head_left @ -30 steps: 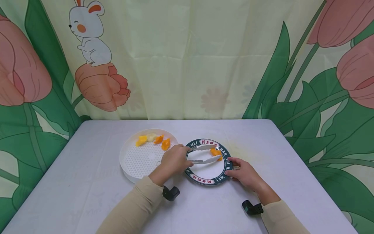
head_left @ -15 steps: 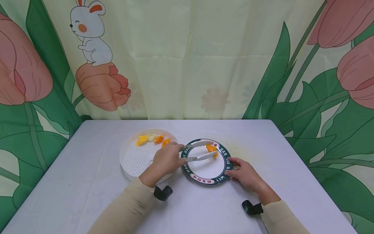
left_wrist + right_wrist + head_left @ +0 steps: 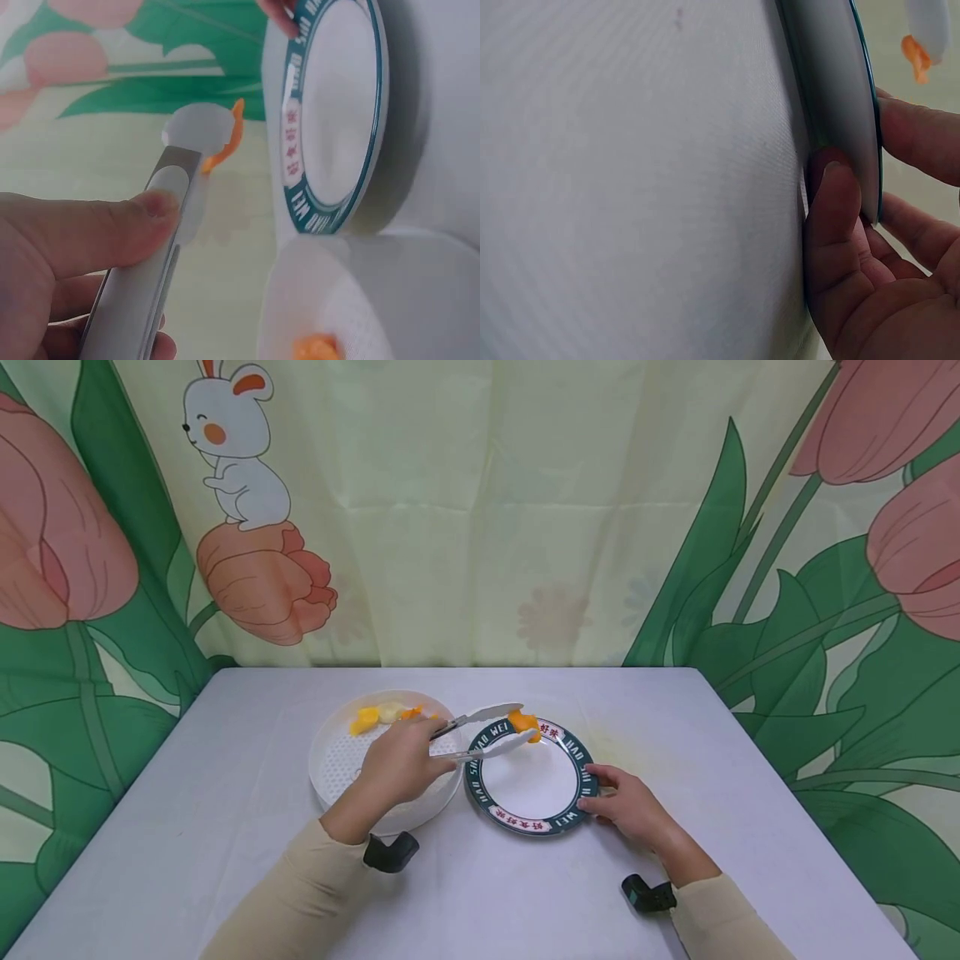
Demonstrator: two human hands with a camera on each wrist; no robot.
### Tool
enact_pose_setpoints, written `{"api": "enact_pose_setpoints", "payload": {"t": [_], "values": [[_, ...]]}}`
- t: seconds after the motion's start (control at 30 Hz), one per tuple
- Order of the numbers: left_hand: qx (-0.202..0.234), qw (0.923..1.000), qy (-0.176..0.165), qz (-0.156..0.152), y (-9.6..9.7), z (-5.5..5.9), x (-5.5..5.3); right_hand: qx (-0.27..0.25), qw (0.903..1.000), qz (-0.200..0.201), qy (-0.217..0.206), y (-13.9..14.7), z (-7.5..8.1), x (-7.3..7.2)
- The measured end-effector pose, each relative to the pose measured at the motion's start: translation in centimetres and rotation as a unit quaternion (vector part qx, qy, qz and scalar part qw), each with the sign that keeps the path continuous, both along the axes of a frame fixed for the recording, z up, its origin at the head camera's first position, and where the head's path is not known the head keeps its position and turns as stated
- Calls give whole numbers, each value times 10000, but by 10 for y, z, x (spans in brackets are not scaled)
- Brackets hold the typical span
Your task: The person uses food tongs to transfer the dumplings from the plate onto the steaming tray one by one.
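My left hand [image 3: 393,767] grips a pair of metal tongs [image 3: 504,746], thumb along one arm in the left wrist view. Between the tong tips is a soft-looking orange piece [image 3: 527,725], held above the far side of a white plate [image 3: 531,783] with a dark green lettered rim. With thumb and fingers, my right hand [image 3: 628,803] pinches the plate's right edge; in the right wrist view the thumb [image 3: 836,202] lies against the underside. Left of the plate stands a round white perforated tray [image 3: 336,770], partly hidden by my left hand.
In the tray's far part lie a yellow piece [image 3: 364,721], a pale piece [image 3: 390,712] and an orange piece [image 3: 411,713]. A white cloth covers the table [image 3: 225,827]. Behind it hangs a printed curtain [image 3: 450,568] with tulips and a rabbit.
My left hand has moved left and slightly up, carrying the tongs and the orange piece from the plate's right part towards the tray. The right hand and plate stay in place.
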State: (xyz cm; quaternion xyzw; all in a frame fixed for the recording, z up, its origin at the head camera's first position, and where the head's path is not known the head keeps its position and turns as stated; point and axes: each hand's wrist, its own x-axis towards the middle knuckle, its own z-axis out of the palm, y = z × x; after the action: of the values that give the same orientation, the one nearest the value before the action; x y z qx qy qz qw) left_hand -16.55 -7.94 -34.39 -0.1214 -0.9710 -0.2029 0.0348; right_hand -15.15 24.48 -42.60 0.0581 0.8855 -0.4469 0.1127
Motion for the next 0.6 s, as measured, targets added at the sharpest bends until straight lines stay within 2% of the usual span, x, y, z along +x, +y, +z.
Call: {"api": "enact_pose_setpoints", "payload": {"t": [0.27,0.6], "values": [[85,9996,66,268,-22,8,4,-16,10000,18,77,1,-2,1],[27,9988,151,459,-54,15,11,-56,9999,7,104,2,-4,0]]}}
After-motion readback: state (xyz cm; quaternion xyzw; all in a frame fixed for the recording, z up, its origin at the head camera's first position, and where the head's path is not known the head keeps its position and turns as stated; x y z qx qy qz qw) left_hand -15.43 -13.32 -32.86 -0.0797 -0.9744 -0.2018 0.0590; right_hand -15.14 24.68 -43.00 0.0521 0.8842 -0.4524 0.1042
